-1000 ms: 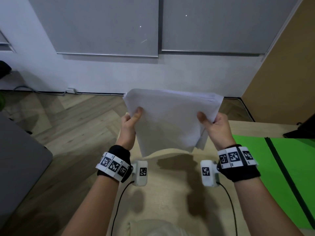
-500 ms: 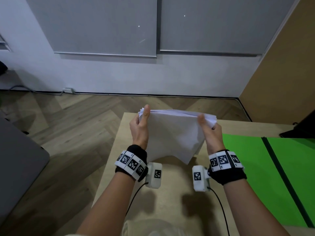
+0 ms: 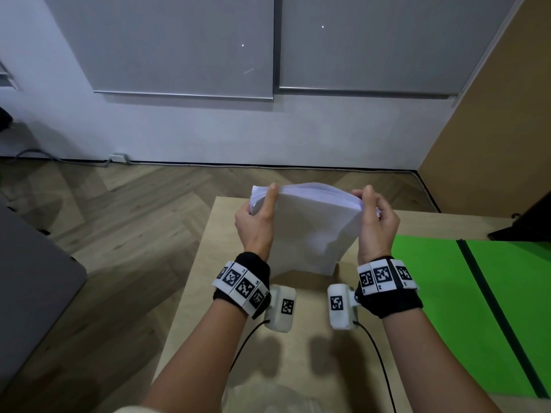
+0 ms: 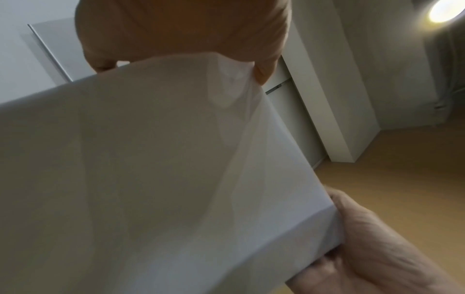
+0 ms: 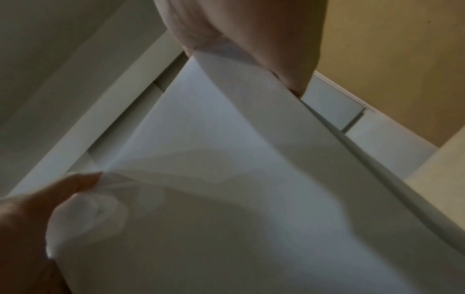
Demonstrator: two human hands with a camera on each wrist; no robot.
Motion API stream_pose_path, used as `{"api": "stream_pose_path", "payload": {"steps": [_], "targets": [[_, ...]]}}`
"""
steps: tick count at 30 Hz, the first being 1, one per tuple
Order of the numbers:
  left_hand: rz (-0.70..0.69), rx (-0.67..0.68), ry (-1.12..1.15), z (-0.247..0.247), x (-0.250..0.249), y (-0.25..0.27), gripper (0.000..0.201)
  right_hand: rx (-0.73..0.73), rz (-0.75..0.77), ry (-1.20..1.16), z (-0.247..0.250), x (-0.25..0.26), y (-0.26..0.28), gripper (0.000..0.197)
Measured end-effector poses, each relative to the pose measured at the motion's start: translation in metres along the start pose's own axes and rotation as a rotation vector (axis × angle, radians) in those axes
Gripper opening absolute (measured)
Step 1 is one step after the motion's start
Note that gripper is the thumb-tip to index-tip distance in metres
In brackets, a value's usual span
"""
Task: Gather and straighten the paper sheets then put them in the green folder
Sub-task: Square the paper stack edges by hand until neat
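The left hand (image 3: 255,223) grips the left edge of the paper sheets (image 3: 310,231), thumb laid up along the near face, fingers curled behind. The stack stands on edge over the light wooden desk (image 3: 196,281), its lower edge at the desk top. The right hand (image 3: 377,226) pinches the stack's right edge. The green folder (image 3: 477,308) lies open flat on the desk to the right.
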State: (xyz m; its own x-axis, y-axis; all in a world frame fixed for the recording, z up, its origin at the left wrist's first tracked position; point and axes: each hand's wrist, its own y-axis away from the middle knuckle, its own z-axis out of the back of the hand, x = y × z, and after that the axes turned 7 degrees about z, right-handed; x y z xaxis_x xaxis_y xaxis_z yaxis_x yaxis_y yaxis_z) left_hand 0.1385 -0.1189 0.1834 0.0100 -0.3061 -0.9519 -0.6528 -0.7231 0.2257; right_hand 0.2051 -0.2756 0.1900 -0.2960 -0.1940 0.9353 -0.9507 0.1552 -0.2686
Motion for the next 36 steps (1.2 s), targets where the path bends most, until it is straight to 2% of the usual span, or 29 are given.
{"api": "stream_pose_path", "payload": {"steps": [1,3,4,5,8,10,12,14,17,20,22,26,27,28,30,31,32,34,35,36], "targets": [[0.007,-0.006,-0.01,-0.001,-0.001,-0.001,0.049,0.065,0.006,0.005,0.003,-0.003,0.0,0.025],[0.035,0.007,-0.03,0.0,-0.003,-0.003,0.053,0.254,-0.013,0.042,0.01,-0.007,-0.001,0.057],[0.052,0.028,-0.048,0.002,-0.004,-0.005,0.053,0.315,-0.027,0.079,0.014,-0.01,-0.002,0.061],[0.064,0.065,-0.066,0.005,-0.005,-0.005,0.05,0.347,-0.038,0.113,0.017,-0.011,-0.002,0.056],[0.044,0.265,-0.144,0.014,-0.008,-0.006,0.023,0.286,-0.091,0.19,0.017,-0.01,-0.002,0.01],[0.013,0.328,-0.149,0.017,-0.013,-0.002,0.01,0.261,-0.081,0.196,0.015,-0.005,-0.002,0.012],[-0.044,0.319,-0.101,0.019,-0.022,0.003,0.009,0.296,-0.008,0.15,0.012,0.008,-0.003,0.012],[-0.087,0.313,-0.054,0.025,-0.028,0.005,0.01,0.348,0.038,0.09,0.013,0.02,-0.001,0.003],[-0.062,0.329,-0.091,0.039,-0.018,0.012,0.014,0.444,-0.054,0.063,0.022,0.014,0.006,0.026],[0.01,0.322,-0.163,0.048,-0.002,0.013,0.028,0.537,-0.153,0.119,0.028,-0.003,0.019,0.041],[0.032,0.335,-0.198,0.049,-0.001,0.007,0.031,0.537,-0.188,0.122,0.025,-0.005,0.02,0.038],[0.065,0.367,-0.245,0.043,-0.003,-0.003,0.026,0.487,-0.203,0.254,0.017,-0.006,0.012,0.01],[0.071,0.368,-0.25,0.042,-0.004,-0.003,0.026,0.459,-0.205,0.305,0.015,-0.006,0.01,0.009],[0.068,0.37,-0.259,0.041,-0.006,-0.004,0.027,0.416,-0.209,0.352,0.015,-0.008,0.008,0.021],[-0.02,0.341,-0.333,0.04,-0.014,-0.005,0.032,0.351,-0.222,0.427,0.013,-0.007,0.006,0.062],[-0.129,0.273,-0.43,0.04,-0.019,-0.006,0.041,0.343,-0.215,0.449,0.012,-0.002,0.005,0.069],[-0.283,0.191,-0.576,0.04,-0.027,-0.007,0.056,0.339,-0.194,0.467,0.012,-0.002,0.002,0.066],[-0.636,0.094,-0.921,0.036,-0.044,-0.002,0.084,0.391,-0.137,0.498,0.007,0.008,0.0,0.047],[-0.776,0.082,-1.058,0.032,-0.053,0.002,0.091,0.46,-0.098,0.5,0.002,0.017,0.002,0.039],[-0.86,0.11,-1.156,0.027,-0.062,0.007,0.09,0.529,-0.052,0.501,-0.002,0.021,0.002,0.039]]}}
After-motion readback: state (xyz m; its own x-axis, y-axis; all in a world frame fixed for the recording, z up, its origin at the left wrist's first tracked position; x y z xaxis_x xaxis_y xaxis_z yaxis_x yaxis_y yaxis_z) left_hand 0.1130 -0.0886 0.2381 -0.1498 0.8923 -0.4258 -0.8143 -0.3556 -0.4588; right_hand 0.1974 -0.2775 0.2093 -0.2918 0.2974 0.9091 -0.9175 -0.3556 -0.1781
